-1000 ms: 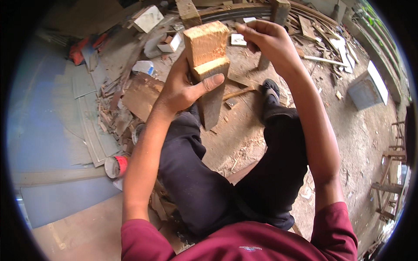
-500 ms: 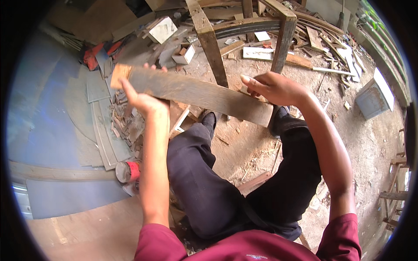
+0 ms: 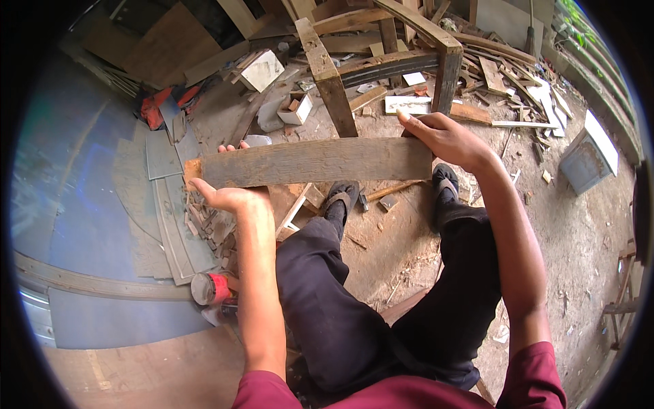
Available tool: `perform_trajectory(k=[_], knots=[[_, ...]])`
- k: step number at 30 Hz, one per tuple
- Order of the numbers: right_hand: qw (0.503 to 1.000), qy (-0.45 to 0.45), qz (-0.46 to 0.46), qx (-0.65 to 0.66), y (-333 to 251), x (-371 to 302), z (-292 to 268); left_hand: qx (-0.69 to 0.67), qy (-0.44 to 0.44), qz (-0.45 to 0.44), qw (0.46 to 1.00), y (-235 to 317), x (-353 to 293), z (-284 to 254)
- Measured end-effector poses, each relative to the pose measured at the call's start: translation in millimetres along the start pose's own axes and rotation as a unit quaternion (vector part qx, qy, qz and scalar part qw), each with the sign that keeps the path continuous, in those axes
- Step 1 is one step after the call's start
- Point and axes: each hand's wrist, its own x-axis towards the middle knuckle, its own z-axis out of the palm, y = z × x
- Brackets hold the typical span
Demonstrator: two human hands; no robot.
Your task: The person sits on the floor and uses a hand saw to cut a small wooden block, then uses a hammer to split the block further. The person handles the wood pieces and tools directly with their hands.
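A long weathered wooden board (image 3: 317, 161) is held up above my legs, lying almost level across the view. Its left end shows a paler, orange-brown patch. My left hand (image 3: 231, 194) supports that end from below, with the thumb on the near side and fingertips showing past the far edge. At the other end my right hand (image 3: 446, 140) grips the board, its thumb along the top and its fingers mostly hidden behind. Beyond the board stands a worn wooden frame (image 3: 332, 85) with upright legs and a curved rail. A hammer (image 3: 364, 202) lies partly hidden on the floor between my feet.
Scrap wood (image 3: 494, 75) is heaped at the far right. A grey-white bin-like box (image 3: 589, 160) stands on the right. Lower left sits a red can (image 3: 212, 289) beside flat blue-grey sheets (image 3: 102, 320). Small wood pieces and shavings litter the ground around my feet.
The board has turned from slanting down to the right to nearly level, as its right end rose. My right hand has moved slightly right and holds the end.
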Motion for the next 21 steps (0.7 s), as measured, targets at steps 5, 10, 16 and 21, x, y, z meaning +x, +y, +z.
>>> perform_trajectory(k=[5,10,16,21], knots=[[0.996,-0.009,0.002,0.083,-6,-2,2,-0.005,0.007,0.009,1.000,-2,5,-5],[0.983,0.014,-0.040,0.180,-6,-2,8,0.032,-0.003,0.056,0.998,-2,9,-12],[0.943,0.067,0.007,0.327,4,12,16,0.139,-0.036,-0.108,0.984,-1,23,-38],[0.935,0.050,0.003,0.350,9,9,20,0.188,-0.173,-0.165,0.953,19,8,-37]])
